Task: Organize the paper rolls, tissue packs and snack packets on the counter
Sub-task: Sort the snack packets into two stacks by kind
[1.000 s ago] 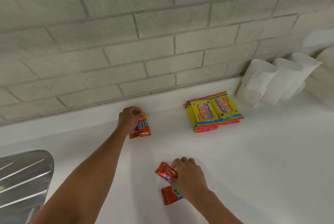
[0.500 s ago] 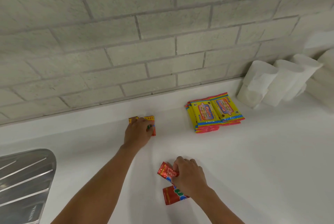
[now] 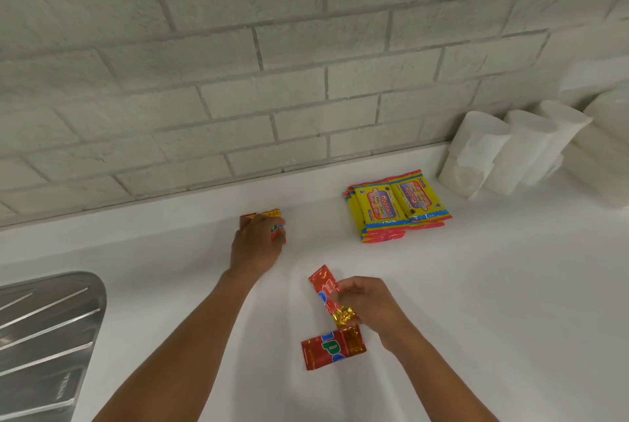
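Left hand [image 3: 255,248] covers red packets [image 3: 277,216] (grip unclear); right hand [image 3: 371,306] pinches foil packet [image 3: 323,289]; yellow packs [image 3: 384,207], paper rolls [image 3: 476,149] beyond.

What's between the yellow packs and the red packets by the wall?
Nothing; the head view shows bare counter between yellow packs and the red packets under the left hand.

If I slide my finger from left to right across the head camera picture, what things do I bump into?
Shiny metal drainboard → left hand holding red snack packets → yellow tissue packs → white paper rolls. The right hand, pinching a red packet, overlaps the tissue packs, so I skip it.
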Motion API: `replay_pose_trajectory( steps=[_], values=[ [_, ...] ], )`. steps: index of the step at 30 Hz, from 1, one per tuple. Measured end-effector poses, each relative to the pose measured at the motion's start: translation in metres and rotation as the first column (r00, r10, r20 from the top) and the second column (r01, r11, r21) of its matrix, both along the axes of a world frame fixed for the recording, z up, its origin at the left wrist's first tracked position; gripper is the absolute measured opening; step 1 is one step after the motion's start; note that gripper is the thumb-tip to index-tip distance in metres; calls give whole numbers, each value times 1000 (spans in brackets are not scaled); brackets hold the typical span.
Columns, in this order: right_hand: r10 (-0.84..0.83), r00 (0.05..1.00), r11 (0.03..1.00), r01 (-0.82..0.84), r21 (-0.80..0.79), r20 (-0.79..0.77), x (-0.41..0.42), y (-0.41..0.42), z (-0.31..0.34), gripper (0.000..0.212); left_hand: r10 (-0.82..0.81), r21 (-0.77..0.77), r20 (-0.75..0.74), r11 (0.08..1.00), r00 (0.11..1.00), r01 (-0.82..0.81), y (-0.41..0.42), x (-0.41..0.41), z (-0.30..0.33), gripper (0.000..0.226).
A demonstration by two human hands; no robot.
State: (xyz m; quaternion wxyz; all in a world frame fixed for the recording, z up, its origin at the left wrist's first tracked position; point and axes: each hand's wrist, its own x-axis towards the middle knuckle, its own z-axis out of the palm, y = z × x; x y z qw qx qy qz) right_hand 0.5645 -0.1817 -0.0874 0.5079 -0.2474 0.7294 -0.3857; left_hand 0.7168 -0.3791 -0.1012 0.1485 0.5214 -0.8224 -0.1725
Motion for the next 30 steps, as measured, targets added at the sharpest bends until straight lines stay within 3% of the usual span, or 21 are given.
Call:
replay_pose_trajectory(
  steps=[2,6,13,21,26,30],
  values=[
    [-57,994,998,57,-1,97,-4,2,4,7,-32,57,-94,998,995,37,11,-2,7,23],
    [-45,990,999,47,-7,136,-12,3,13,9,-201,190,-224,951,954,245,41,-8,29,22],
    [75,995,995,-72,-63,59,-14,2,26,15,-444,258,-99,853,891,454,87,-14,57,31],
    [-9,1000,976,3,-216,-27,-3,-4,29,24,-349,254,-60,901,935,353,91,5,61,22],
    [27,986,972,-64,-227,-163,4,-4,22,23,-130,290,-73,946,989,146,74,30,58,13],
    [150,951,962,-204,-184,-271,9,0,18,19,83,283,-81,957,993,-57,49,49,53,23]
  ],
)
